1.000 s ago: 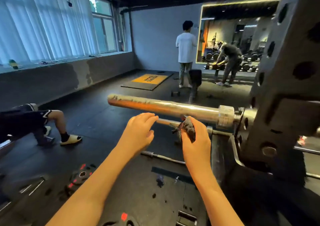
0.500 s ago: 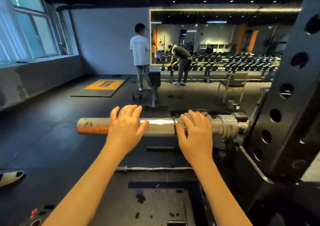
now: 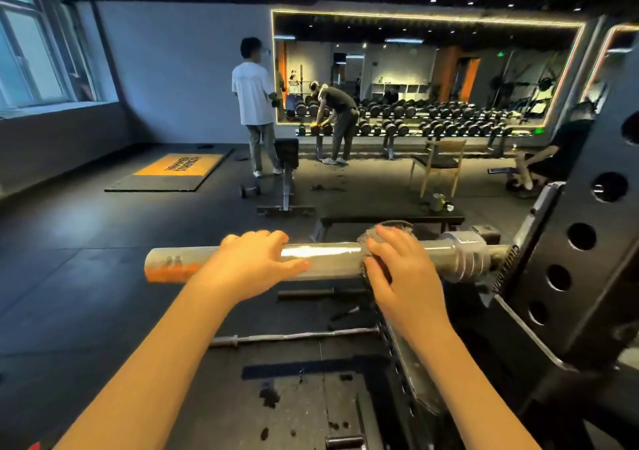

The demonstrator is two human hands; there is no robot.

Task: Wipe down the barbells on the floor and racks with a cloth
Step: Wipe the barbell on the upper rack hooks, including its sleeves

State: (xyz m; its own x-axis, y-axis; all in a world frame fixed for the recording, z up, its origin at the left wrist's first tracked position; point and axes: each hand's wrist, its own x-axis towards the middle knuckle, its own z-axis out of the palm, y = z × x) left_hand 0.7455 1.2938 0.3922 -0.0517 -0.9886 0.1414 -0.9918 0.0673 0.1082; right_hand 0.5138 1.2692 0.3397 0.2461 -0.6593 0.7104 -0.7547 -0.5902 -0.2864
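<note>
The barbell sleeve (image 3: 328,259) is jutting out from the rack's (image 3: 608,277) left side. The left hand (image 3: 249,263) is hooking its fingers over it, steadying. The right hand (image 3: 397,270) is clamping the cloth (image 3: 387,230) round it by the collar (image 3: 463,254) (better wrapping fully, then dragging toward the rusty end).

Racked barbell (image 3: 332,259), steel sleeve horizontal, orange-rusted free end toward 9 o'clock, collar toward 3 o'clock, dark grey cloth (image 3: 364,238) wrapped round sleeve beside collar, second barbell (image 3: 294,336) on floor toward 6 o'clock
</note>
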